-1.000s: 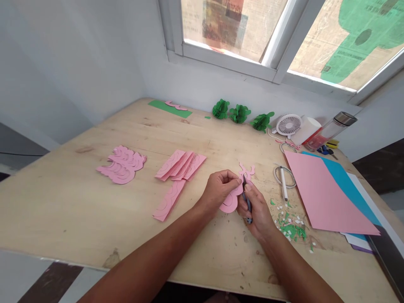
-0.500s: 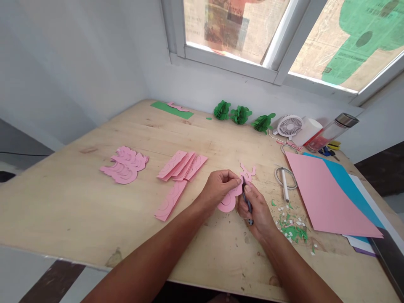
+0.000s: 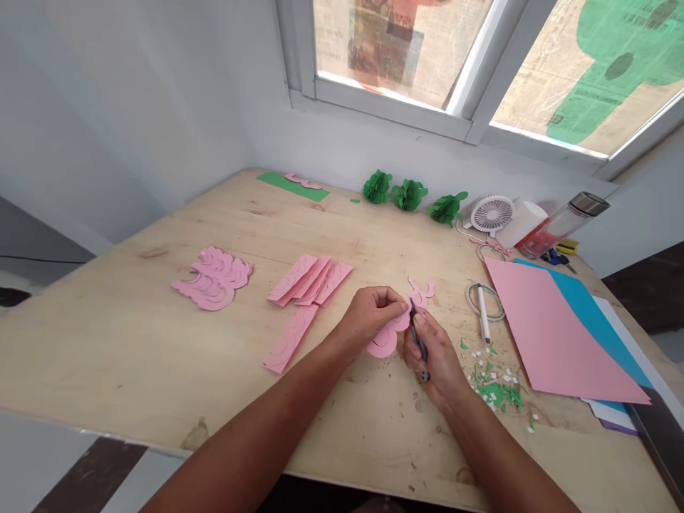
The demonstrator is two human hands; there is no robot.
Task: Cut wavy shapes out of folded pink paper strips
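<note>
My left hand (image 3: 374,313) is closed, its thumb and fingers pinching a pink paper piece (image 3: 382,345) with a scalloped edge. In my right hand (image 3: 435,353) is a slim dark cutting tool (image 3: 421,343), whose tip meets the paper just beside my left thumb. Whether it is a craft knife or small snips, I cannot tell. Curled pink paper offcuts (image 3: 422,291) show just beyond my fingers. Left of my hands lie folded pink strips (image 3: 313,279) with drawn curves, and a flat pink strip (image 3: 291,338). Farther left sits a pile of scalloped pink cutouts (image 3: 214,279).
Green paper ornaments (image 3: 409,194) line the wall beside a small fan (image 3: 491,215) and a bottle (image 3: 561,224). A white pen (image 3: 484,313) lies on a coiled cable, near green and white scraps (image 3: 499,393). Coloured sheets (image 3: 561,328) are stacked at right.
The pink paper has shifted slightly between my hands. Both hands stay nearly in place, and the whole view has moved a little.
</note>
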